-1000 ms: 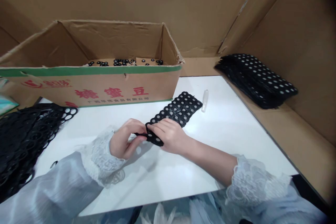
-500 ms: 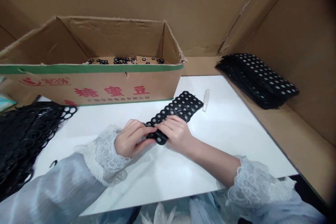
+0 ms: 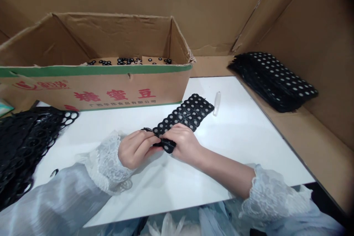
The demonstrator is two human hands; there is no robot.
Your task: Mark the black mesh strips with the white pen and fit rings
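Note:
A black rubber-like sheet of joined rings (image 3: pixel 190 112) with pale round centres lies slantwise on the white table. My left hand (image 3: pixel 139 147) is closed in a pinch at the sheet's near left end. Under its fingers a black ring piece (image 3: pixel 147 129) sticks out, partly hidden. My right hand (image 3: pixel 184 142) grips the same end, fingers curled over the sheet and pressed close to the left fingertips. Between the two hands the sheet's corner (image 3: pixel 167 145) is bent up. What exactly the fingertips pinch is covered.
Behind stands an open cardboard box (image 3: pixel 129 83) with loose black rings (image 3: pixel 128 61) inside. Punched-out black sheets (image 3: pixel 24 147) pile up at left, near a single ring (image 3: pixel 54 173). At right lies a stack of dotted sheets (image 3: pixel 276 81). A translucent stick (image 3: pixel 217 104) rests beyond the sheet.
My left fingers have closed further at the sheet's end, and a black ring piece now shows above them. Both hands have shifted slightly left. The whole view has moved a little.

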